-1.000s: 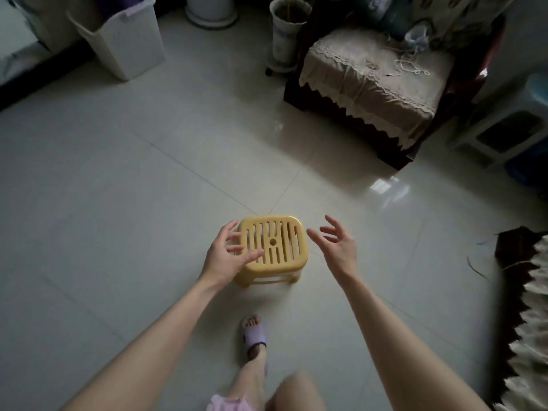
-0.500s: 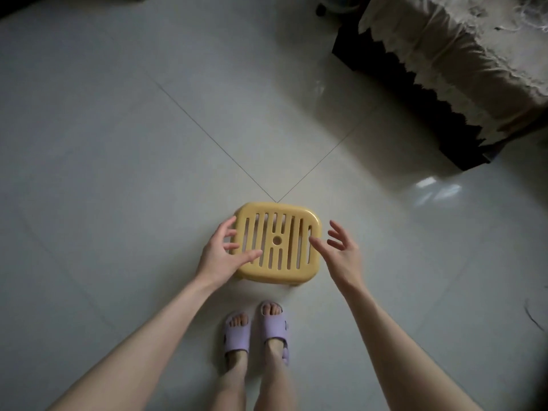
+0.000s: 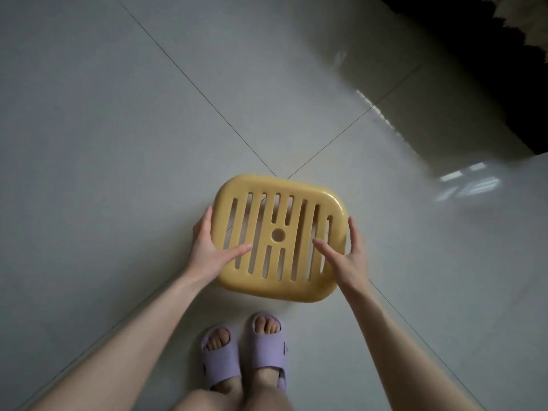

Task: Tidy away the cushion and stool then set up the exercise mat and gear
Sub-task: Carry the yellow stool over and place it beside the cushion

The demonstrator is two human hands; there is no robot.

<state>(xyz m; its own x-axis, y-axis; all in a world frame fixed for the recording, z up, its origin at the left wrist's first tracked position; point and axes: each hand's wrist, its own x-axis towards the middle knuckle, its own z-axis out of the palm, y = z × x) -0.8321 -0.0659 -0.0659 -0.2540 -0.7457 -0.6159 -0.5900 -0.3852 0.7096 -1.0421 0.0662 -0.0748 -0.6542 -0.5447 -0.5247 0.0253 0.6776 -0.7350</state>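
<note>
Yellow stool (image 3: pixel 280 237) on floor (image 3: pixel 118 143) just ahead of slippers (image 3: pixel 246 354), long axis crosswise; left hand (image 3: pixel 209 250) and right hand (image 3: pixel 345 255) flank its short ends equally, fingers clamped.

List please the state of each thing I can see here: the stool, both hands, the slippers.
Yellow stool: upright, gripped on both sides; legs hidden, lifted or not unclear.
Left hand: on the stool's left edge, thumb on the seat.
Right hand: on the right edge, thumb on the seat.
Purple slippers: worn, side by side on the tiled floor.
</note>
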